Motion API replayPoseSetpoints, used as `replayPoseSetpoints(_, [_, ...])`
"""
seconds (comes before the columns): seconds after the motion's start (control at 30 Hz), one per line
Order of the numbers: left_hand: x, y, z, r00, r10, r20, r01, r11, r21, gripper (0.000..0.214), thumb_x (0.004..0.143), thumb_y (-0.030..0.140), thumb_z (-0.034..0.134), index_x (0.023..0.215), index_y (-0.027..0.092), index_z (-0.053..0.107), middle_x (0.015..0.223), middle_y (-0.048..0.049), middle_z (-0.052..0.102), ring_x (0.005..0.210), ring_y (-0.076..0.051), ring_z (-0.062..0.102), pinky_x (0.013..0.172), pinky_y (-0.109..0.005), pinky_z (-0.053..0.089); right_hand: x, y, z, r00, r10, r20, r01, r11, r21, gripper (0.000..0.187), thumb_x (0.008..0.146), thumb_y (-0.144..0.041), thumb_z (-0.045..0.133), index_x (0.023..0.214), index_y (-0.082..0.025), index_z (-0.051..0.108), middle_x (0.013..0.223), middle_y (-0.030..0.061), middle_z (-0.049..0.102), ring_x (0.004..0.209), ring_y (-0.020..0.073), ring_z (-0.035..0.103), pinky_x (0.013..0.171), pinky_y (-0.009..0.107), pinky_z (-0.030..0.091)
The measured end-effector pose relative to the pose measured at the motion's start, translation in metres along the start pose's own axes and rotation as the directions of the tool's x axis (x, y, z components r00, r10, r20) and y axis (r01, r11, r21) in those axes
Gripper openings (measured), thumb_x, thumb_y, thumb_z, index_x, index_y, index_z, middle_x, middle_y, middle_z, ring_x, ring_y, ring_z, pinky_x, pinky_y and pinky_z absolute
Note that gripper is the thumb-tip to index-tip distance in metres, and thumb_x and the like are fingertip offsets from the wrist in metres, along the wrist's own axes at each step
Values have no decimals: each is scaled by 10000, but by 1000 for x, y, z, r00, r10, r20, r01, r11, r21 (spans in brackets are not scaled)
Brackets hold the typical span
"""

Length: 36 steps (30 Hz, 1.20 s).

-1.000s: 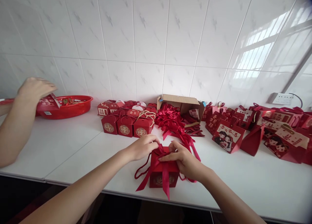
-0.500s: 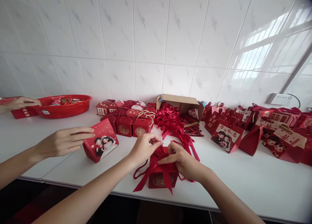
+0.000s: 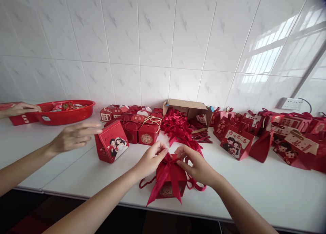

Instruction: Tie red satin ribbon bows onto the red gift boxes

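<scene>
In front of me a red gift box (image 3: 166,190) with a gold emblem stands near the table's front edge. A red satin ribbon (image 3: 175,181) is looped at its top, its two tails hanging down the front. My left hand (image 3: 152,157) pinches the ribbon at the upper left of the box. On the other side, my right hand (image 3: 191,161) has curled fingers closed on the ribbon loop. A dark red cord (image 3: 147,183) curves out from the box's left side. The ribbon knot is partly hidden by my fingers.
A co-worker's hand (image 3: 72,137) is beside a red box with a printed couple (image 3: 115,142). Another hand (image 3: 24,109) is by a red basin (image 3: 68,115). Behind are red boxes (image 3: 147,133), a ribbon pile (image 3: 177,123) and a carton (image 3: 188,105). Finished-looking boxes (image 3: 235,142) stand right.
My hands have drawn the ribbon into a tighter shape on the box top, and its tails hang straighter. The co-worker's hand has released the printed box, which now stands further right and back.
</scene>
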<state>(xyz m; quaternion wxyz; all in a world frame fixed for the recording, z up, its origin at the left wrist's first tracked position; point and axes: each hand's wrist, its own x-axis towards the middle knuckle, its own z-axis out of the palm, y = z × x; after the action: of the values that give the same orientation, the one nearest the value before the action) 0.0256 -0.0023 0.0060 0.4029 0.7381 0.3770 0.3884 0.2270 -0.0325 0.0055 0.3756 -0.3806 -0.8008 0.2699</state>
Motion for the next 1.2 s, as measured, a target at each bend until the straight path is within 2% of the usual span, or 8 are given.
replayPoseSetpoints(0.1, [-3,2,3,999,8,-32,-9,1000,-18,192,915,384,445,839,208,449,763,27,512,760,-143,522,736,-266,406,-1,0,-3,987,161,-9,-161,987,-23,204,875,-335,533,1040,-216,520,905,24,590,727,142,548,640,281,448])
replayPoseSetpoints(0.2, [-7,3,5,998,14,-61,-15,1000,-25,181,915,366,452,830,206,452,760,33,502,749,-133,514,725,-254,399,-3,0,-4,963,268,-16,-268,962,-55,269,873,-459,507,864,-196,564,817,22,590,667,138,523,593,275,424])
replayPoseSetpoints(0.4, [-11,3,12,995,-25,-96,19,998,-59,201,860,378,550,836,211,440,819,20,545,815,-148,549,742,-261,425,-1,-2,0,944,329,-4,-329,944,-4,223,835,-389,565,741,-188,542,743,9,581,622,120,486,562,253,399])
replayPoseSetpoints(0.57, [-14,7,15,993,-83,-87,73,991,-116,290,762,328,675,848,214,423,787,31,548,797,-145,553,721,-253,451,4,-7,1,949,314,-39,-312,949,45,211,838,-356,555,716,-185,533,711,1,568,617,117,476,550,244,376])
replayPoseSetpoints(0.7, [-14,8,17,995,-86,-56,75,983,-169,297,749,305,684,824,213,413,834,17,580,819,-147,565,718,-255,469,6,-7,2,955,293,-45,-287,952,106,197,835,-331,548,708,-189,499,693,-6,549,629,119,476,562,243,381])
replayPoseSetpoints(0.87, [-13,7,18,994,-108,-22,103,977,-186,295,744,260,678,849,221,404,829,23,598,768,-139,577,695,-260,480,6,2,4,967,253,-33,-243,953,179,149,841,-324,543,800,-207,460,705,-29,505,627,114,447,560,239,363])
replayPoseSetpoints(1.03, [-11,5,17,993,-120,-4,117,979,-167,300,735,223,670,861,223,398,800,26,615,777,-140,589,723,-264,473,7,9,1,984,170,-54,-159,974,164,132,857,-298,518,800,-211,436,703,-39,434,627,110,381,565,243,339])
replayPoseSetpoints(1.2, [-9,4,14,986,-162,36,166,972,-166,339,715,228,687,894,225,399,801,15,651,764,-152,611,693,-265,475,6,18,-9,981,174,-87,-154,968,197,220,855,-372,536,769,-213,411,683,-47,410,580,98,356,522,236,313])
